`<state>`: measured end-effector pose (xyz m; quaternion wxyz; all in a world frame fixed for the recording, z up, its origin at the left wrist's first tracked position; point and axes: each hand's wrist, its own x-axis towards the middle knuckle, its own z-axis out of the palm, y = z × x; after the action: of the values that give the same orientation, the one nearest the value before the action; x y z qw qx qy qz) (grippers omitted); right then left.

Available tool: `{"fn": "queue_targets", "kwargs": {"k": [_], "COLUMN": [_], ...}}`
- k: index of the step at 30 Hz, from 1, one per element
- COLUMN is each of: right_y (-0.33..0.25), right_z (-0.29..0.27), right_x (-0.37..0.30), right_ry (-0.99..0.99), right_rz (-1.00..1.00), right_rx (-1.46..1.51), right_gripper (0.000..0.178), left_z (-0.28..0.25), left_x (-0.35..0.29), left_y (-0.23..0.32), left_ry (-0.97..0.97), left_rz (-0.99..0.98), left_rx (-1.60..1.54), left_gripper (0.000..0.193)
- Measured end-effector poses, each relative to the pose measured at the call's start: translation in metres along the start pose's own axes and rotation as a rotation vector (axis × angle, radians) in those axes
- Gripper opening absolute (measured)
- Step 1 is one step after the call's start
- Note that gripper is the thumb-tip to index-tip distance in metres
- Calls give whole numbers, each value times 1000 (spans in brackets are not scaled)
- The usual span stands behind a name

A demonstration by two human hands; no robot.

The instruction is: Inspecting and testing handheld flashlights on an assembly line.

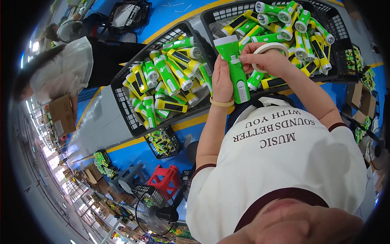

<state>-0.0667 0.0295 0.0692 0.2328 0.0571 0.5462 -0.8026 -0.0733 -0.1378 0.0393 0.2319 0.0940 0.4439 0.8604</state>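
White shirt [280, 166] nearest. Left grip [222, 81] wraps green flashlight [240, 83] in front of black crates [123, 101]; right grip [266, 61] touches its side, closure unclear — slackened left hold could drop it.

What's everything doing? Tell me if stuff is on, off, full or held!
Green flashlight: held, white head toward the picture's top; lit or not, I can't tell
Left hand: holding the flashlight
Right hand: fingertips at its side
White ring: at the right hand
Tan band: around the left wrist
Left crate: heaped with flashlights
Right crate: heaped too
Fan: spinning or not, unclear
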Motion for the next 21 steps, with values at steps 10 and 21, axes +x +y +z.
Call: {"fn": "queue_targets", "kwargs": {"k": [10,21], "right_y": [9,51], "right_z": [46,117], "right_x": [35,92], "right_ry": [115,-74], "right_rz": [-49,-149], "right_rx": [-362,-353], "right_gripper": [24,14], "left_z": [-50,-124], "left_x": [-16,-48], "left_y": [19,35], "left_ry": [164,427], "left_rz": [47,-137], "left_rx": [154,-219], "left_gripper": [32,23]}}
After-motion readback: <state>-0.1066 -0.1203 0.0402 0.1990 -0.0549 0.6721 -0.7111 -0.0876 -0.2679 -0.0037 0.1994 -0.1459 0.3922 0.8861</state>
